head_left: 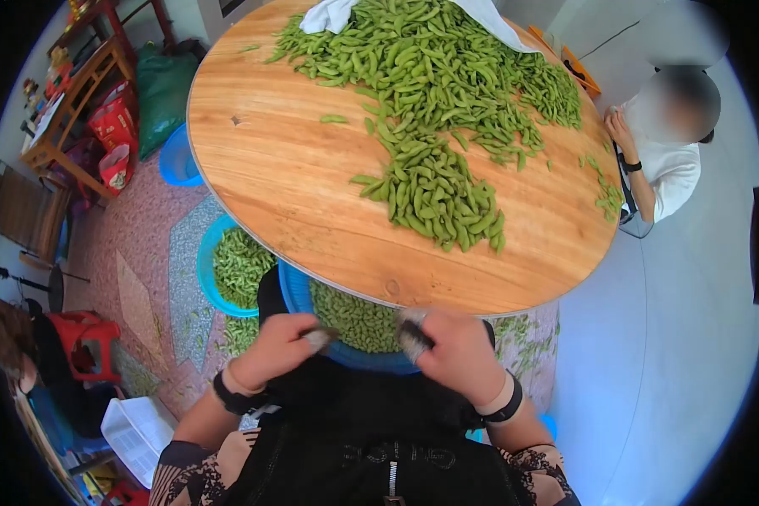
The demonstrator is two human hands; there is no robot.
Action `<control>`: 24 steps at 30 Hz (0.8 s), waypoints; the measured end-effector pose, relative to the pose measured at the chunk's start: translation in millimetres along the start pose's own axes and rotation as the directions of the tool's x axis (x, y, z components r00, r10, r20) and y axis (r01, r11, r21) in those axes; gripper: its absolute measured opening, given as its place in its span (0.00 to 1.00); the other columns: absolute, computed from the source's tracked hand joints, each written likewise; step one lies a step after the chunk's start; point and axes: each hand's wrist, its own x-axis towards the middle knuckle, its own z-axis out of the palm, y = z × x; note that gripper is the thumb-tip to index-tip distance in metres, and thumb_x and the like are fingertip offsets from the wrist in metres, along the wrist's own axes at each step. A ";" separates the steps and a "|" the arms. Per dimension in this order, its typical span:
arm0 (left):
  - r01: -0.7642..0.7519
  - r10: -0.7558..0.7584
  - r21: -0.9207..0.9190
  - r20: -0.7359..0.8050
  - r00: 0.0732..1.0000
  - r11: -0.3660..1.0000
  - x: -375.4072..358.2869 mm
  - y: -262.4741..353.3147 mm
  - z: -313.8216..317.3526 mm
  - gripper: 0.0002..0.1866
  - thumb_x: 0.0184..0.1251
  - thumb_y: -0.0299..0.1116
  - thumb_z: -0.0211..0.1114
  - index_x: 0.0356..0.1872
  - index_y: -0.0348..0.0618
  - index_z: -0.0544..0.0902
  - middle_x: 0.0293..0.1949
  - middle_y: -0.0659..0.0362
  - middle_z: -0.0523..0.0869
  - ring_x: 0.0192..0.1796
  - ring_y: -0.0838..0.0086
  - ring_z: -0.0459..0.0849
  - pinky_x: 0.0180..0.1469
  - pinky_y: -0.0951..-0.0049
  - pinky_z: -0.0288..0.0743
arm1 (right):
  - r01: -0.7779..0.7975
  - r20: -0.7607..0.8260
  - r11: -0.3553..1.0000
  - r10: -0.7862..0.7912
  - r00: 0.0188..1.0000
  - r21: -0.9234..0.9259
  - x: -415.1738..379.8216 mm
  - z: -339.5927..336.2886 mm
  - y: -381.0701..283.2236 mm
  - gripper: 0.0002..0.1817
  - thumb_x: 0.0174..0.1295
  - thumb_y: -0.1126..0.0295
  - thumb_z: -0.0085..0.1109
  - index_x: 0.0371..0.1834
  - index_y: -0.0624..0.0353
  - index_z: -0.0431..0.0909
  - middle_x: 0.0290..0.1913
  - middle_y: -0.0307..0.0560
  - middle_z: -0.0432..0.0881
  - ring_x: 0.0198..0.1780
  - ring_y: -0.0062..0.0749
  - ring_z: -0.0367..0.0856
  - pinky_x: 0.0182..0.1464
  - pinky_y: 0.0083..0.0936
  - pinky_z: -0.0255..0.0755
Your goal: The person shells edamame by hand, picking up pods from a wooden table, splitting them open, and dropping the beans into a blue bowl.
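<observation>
My left hand [285, 347] is closed in a pinch over the left side of a blue basin [293, 287]. Its fingertips are pale and wrapped, with something small and dark at them that I cannot make out. Across the basin, my right hand [454, 350] is also closed, its wrapped fingertips blurred around a dark patch. Small green shelled beans [354, 319] lie inside the basin, which rests at my lap under the table edge. On the round wooden table [287, 185], a heap of green bean pods [447, 76] spreads toward me, with a smaller pile [438, 194] nearest.
A turquoise basin [204, 261] of green pods or hulls stands on the floor to the left, scattered hulls around it. Another person [670, 181] sits at the table's right side. A red stool [93, 337] and a white crate [139, 430] stand at the lower left.
</observation>
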 end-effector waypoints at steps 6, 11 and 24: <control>0.302 0.005 0.554 -0.483 0.875 0.776 -27.9 1.9 -27.5 0.07 0.55 0.30 0.65 0.26 0.36 0.80 0.27 0.48 0.82 0.33 0.53 0.81 0.34 0.59 0.73 | -0.246 -0.458 0.921 0.085 0.885 -0.303 62.7 -18.4 22.3 0.16 0.50 0.71 0.65 0.43 0.58 0.78 0.34 0.50 0.78 0.34 0.50 0.79 0.33 0.39 0.74; -0.109 0.139 0.164 -0.180 0.974 0.980 -11.4 31.8 -22.3 0.10 0.62 0.29 0.61 0.42 0.38 0.83 0.31 0.52 0.84 0.35 0.63 0.83 0.38 0.68 0.75 | -0.261 -0.436 0.826 0.021 0.900 -0.500 72.3 -18.0 40.5 0.17 0.46 0.71 0.66 0.42 0.59 0.78 0.33 0.51 0.77 0.32 0.49 0.78 0.32 0.38 0.74; 0.082 0.008 -0.520 0.169 0.986 0.850 46.3 88.7 35.3 0.13 0.74 0.33 0.52 0.40 0.37 0.82 0.28 0.65 0.81 0.30 0.84 0.76 0.32 0.82 0.71 | 0.452 -0.147 0.777 -0.558 0.817 -0.437 -1.1 -11.1 12.3 0.09 0.44 0.70 0.63 0.31 0.56 0.78 0.39 0.47 0.81 0.29 0.33 0.81 0.24 0.27 0.73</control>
